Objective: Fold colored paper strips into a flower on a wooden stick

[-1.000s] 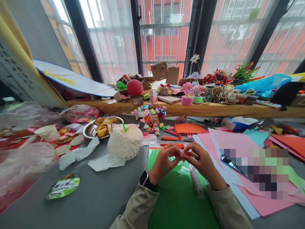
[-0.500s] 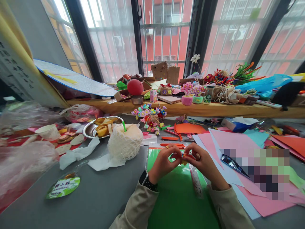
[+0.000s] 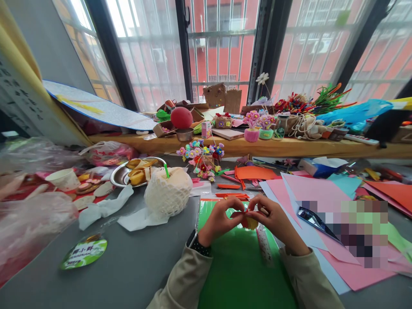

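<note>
My left hand (image 3: 220,219) and my right hand (image 3: 271,216) meet above a glossy green folder (image 3: 243,270). Fingertips of both pinch a small red and yellow folded piece (image 3: 249,222), which looks like paper; much of it is hidden by the fingers. A narrow patterned strip, perhaps a ruler (image 3: 264,246), lies on the folder below my right hand. Beyond my fingers, several orange paper strips (image 3: 232,195) rest at the folder's far edge.
Left of the folder stands a coconut in white netting (image 3: 168,194) with a green straw. Behind it is a metal bowl (image 3: 119,177) with banana peels. Colourful craft flowers (image 3: 203,155) stand ahead. Pink paper sheets (image 3: 322,189) and a phone (image 3: 317,223) lie at right.
My left wrist has turned, so the watch face no longer shows. More of the red and yellow piece shows below my fingertips. The view has shifted slightly.
</note>
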Available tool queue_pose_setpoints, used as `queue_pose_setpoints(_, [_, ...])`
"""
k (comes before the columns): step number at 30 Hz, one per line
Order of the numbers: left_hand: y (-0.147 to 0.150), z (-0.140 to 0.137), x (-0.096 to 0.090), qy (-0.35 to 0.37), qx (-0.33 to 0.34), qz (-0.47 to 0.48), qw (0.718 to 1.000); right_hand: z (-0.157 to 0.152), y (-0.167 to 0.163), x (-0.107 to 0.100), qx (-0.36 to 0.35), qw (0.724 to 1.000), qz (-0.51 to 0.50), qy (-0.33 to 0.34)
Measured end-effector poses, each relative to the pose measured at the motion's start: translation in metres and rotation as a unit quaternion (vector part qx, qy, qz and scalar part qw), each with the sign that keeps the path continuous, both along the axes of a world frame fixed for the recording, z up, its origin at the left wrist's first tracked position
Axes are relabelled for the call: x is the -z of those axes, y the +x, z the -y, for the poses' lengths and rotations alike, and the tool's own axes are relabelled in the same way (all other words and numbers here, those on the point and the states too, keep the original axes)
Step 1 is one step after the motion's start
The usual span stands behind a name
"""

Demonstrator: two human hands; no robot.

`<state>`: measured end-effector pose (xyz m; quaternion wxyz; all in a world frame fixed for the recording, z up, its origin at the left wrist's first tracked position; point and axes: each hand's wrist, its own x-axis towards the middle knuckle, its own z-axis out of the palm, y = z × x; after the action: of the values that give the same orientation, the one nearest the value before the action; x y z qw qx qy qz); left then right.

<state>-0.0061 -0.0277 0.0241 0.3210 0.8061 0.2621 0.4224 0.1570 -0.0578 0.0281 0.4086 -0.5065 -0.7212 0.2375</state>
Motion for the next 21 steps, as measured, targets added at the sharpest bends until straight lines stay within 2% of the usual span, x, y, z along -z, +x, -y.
queue_pose_setpoints(6, [-0.0009, -0.0009, 0.0002, -0.053, 0.032, -0.003, 0.998, 0.0007, 0.0012, -0.0022, -0.024, 1.000, 0.011, 0.011])
queue_pose_setpoints(12, [-0.0067, -0.0013, -0.0045, -0.145, 0.087, 0.010, 0.986, 0.0034, -0.0015, -0.0061, -0.053, 0.999, -0.002, -0.013])
queue_pose_setpoints(18, [-0.0096, -0.0060, 0.0008, -0.303, 0.148, 0.052, 0.940, 0.0038, -0.0051, -0.0063, -0.069, 0.989, -0.081, -0.104])
queue_pose_setpoints(21, [-0.0099, -0.0089, 0.0043, -0.329, 0.160, 0.056, 0.929, 0.0029, -0.0044, -0.0041, -0.051, 0.994, -0.054, -0.082])
